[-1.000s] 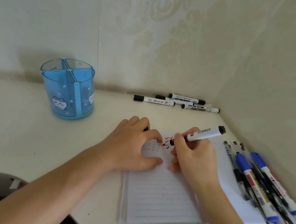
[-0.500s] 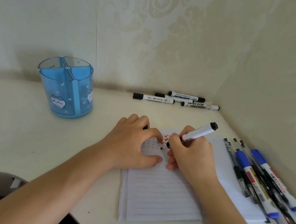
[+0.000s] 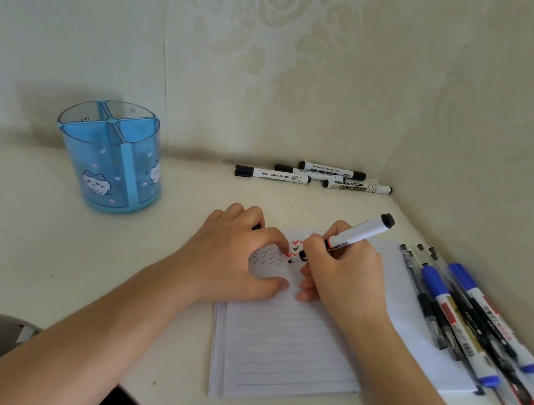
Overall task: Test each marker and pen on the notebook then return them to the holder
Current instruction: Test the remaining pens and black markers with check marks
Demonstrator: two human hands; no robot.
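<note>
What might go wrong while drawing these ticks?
The marker tip works beside the left hand, which seems to hold its cap, so ink may mark the fingers. The right hand rests on the notebook near the ticks and might smudge them. The pens piled on its right edge could roll if it shifts.

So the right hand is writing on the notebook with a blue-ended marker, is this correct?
Not quite: the marker in the right hand has a black end, not a blue one, as the head view shows. It is indeed writing on the notebook.
</note>
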